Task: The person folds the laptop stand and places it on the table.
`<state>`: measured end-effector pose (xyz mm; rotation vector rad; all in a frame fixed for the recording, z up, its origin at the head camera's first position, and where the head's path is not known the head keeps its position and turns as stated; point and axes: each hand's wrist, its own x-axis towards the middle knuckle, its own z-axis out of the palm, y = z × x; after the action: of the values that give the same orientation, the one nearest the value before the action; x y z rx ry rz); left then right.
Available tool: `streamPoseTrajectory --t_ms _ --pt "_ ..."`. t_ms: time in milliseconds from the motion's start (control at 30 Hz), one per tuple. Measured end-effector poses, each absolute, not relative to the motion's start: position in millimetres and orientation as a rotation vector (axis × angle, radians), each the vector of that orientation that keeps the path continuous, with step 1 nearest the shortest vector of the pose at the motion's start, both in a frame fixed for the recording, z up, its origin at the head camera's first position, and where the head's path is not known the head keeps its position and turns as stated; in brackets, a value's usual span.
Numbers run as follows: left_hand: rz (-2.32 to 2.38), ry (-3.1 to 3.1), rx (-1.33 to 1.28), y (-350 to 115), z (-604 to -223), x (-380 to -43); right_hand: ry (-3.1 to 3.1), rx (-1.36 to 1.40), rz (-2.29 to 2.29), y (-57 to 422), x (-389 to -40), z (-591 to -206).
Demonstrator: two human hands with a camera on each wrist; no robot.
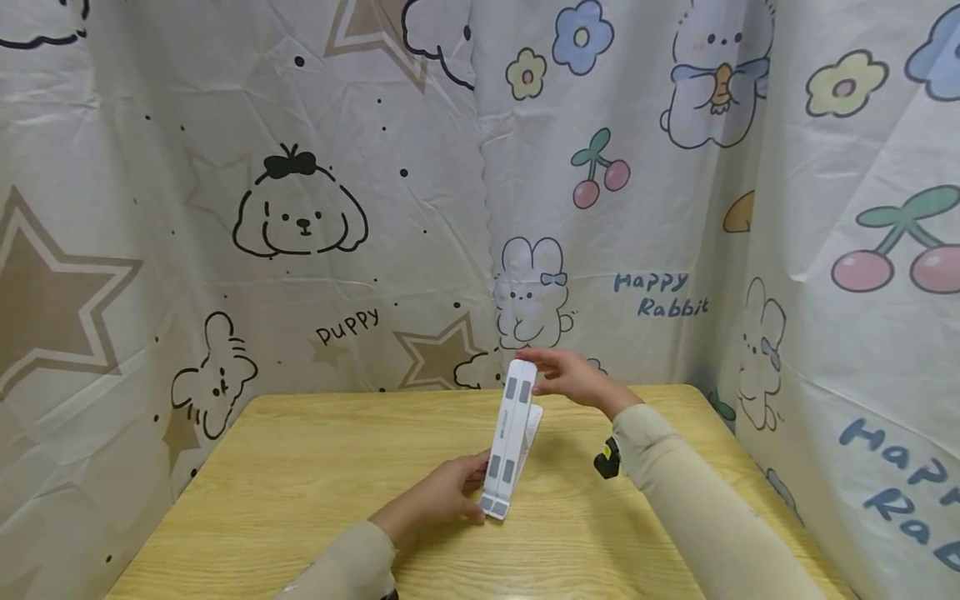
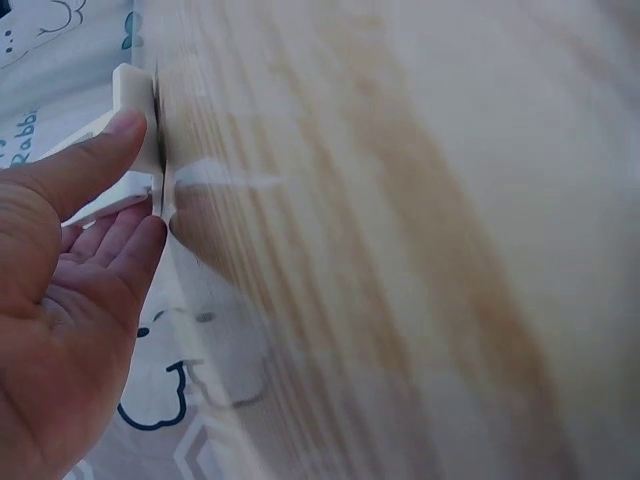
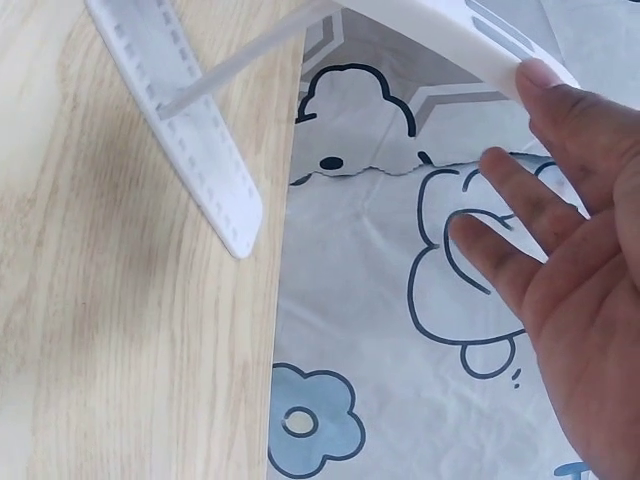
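A white folding laptop stand [image 1: 507, 442] with grey pads stands tilted on the table, its padded side facing me. It is partly spread, and a perforated white arm [image 3: 205, 150] and a thin strut show behind it in the right wrist view. At its lower end, my left hand [image 1: 442, 492] grips the stand, thumb on one side and fingers on the other. My right hand [image 1: 573, 377] is at the upper end. In the right wrist view its thumb touches the stand's edge, while two other visible fingers extend apart from it.
The light wood table [image 1: 315, 467] reaches back to a printed curtain [image 1: 420, 208] that hangs along the back and sides. A small black item with a yellow mark [image 1: 607, 458] shows beside the right sleeve [image 1: 675, 467].
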<state>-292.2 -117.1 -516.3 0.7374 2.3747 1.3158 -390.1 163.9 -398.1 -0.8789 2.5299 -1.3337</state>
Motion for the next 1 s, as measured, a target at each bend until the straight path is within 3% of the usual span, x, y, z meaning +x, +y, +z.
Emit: streamPoseTrajectory --t_ms 667,1000 --pt "1.384 2.277 0.701 -129 -517 -311 2.632 -0.818 -1.319 184 -389 -395" --pt "1.36 2.407 0.721 -111 -514 -292 2.561 -0.869 -1.311 184 -390 -393"
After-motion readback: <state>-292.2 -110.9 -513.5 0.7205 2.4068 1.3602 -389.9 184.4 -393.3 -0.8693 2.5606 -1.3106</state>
